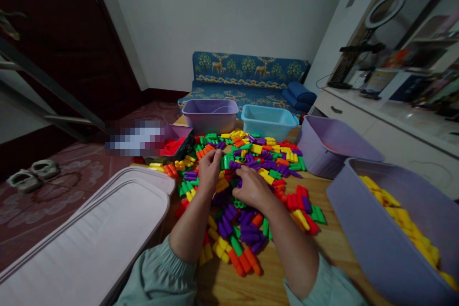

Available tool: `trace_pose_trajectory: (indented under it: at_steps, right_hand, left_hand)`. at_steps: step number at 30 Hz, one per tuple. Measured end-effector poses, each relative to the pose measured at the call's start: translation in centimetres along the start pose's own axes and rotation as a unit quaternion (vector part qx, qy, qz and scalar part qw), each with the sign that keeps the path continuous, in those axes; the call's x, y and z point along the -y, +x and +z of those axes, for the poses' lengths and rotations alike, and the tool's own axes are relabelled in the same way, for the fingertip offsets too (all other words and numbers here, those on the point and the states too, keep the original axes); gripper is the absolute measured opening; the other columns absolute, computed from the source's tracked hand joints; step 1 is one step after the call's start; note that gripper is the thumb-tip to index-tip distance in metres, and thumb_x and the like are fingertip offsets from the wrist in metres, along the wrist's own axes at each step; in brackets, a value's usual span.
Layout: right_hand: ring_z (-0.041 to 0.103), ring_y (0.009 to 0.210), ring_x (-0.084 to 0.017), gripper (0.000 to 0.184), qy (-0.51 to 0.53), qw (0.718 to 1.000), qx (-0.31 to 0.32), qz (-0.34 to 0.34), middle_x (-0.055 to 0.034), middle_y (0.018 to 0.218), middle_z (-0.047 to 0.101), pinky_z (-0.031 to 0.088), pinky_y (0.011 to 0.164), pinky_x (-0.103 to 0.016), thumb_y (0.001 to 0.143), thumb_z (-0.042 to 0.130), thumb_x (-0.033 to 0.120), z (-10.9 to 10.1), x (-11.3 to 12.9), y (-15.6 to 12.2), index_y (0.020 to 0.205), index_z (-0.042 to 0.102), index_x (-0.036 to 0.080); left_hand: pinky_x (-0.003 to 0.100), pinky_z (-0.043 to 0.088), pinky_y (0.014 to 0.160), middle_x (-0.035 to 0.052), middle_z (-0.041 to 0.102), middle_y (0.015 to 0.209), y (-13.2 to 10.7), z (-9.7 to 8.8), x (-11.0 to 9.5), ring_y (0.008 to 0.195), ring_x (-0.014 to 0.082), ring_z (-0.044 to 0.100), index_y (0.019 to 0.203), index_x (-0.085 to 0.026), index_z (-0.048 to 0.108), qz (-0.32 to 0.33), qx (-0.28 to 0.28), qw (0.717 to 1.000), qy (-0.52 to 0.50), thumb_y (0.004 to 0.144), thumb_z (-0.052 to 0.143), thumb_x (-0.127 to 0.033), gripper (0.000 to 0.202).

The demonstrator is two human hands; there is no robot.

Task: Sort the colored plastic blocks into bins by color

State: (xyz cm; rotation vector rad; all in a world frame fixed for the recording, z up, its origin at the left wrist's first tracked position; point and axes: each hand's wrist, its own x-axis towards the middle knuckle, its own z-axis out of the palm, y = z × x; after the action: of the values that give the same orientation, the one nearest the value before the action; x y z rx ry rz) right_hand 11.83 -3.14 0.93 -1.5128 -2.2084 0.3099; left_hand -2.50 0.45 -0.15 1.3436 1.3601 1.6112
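Note:
A heap of plastic toy building blocks [247,234] in green, yellow, purple, red and orange covers the middle of the wooden table. My left hand [210,168] is closed, thumb and finger pinched at a green block [224,161] held above the heap. Just to its right, my right hand [254,190] curls its fingers around a purple block [239,182], partly hidden by the fingers. A second purple block [234,165] shows between the two hands; whether it is joined to the green one I cannot tell. Many blocks below are clipped together in rows.
On the right, a large purple bin [387,248] contains yellow blocks; behind it stands another purple bin [319,153] with something red inside. A purple bin [210,119] and a blue bin [268,124] line the back. White lids [107,229] lie left, near a box with red pieces [175,146].

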Motion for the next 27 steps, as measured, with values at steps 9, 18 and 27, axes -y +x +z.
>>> trace_pose_trajectory:
  at_steps: [9, 18, 27]
  right_hand:
    - [0.063, 0.079, -0.02, 0.03, 0.496, 0.82, -0.213, 0.191, -0.0019, 0.082, 0.067, 0.051, 0.077, -0.034, 0.061, 0.071, 0.032, 0.2, -2.7, 1.6, 0.087, 0.062, 0.019]
    - [0.063, 0.072, -0.017, 0.028, 0.568, 0.768, -0.234, 0.18, -0.0016, 0.076, 0.069, 0.05, 0.07, -0.031, 0.066, 0.072, 0.038, 0.5, -3.0, 1.7, 0.083, 0.066, 0.017]
    - [0.043, 0.127, -0.02, 0.077, 0.118, 0.984, -0.099, -0.089, -0.0028, 0.137, 0.052, 0.03, 0.111, -0.04, 0.058, 0.042, -0.003, 0.0, -1.9, 0.8, 0.127, 0.058, 0.025]
  left_hand:
    - [0.023, 0.044, 0.058, 0.001, 0.062, 0.073, -0.3, 0.2, -1.6, 0.065, 0.0137, 0.057, 0.089, -0.017, 0.069, -0.069, 0.046, 0.995, -0.061, 0.086, 0.045, -0.054, 0.045]
    - [0.03, 0.047, 0.084, 0.0057, 0.072, 0.092, -0.7, 1.0, -1.1, 0.091, 0.0205, 0.065, 0.092, -0.016, 0.071, 0.052, 0.163, 0.982, 0.075, 0.076, 0.067, -0.039, 0.028]
    - [0.028, 0.047, 0.077, 0.0045, 0.072, 0.084, -0.2, 0.3, 0.1, 0.082, 0.0186, 0.066, 0.084, -0.018, 0.07, 0.092, 0.041, 0.969, 0.228, 0.079, 0.057, -0.023, 0.015]
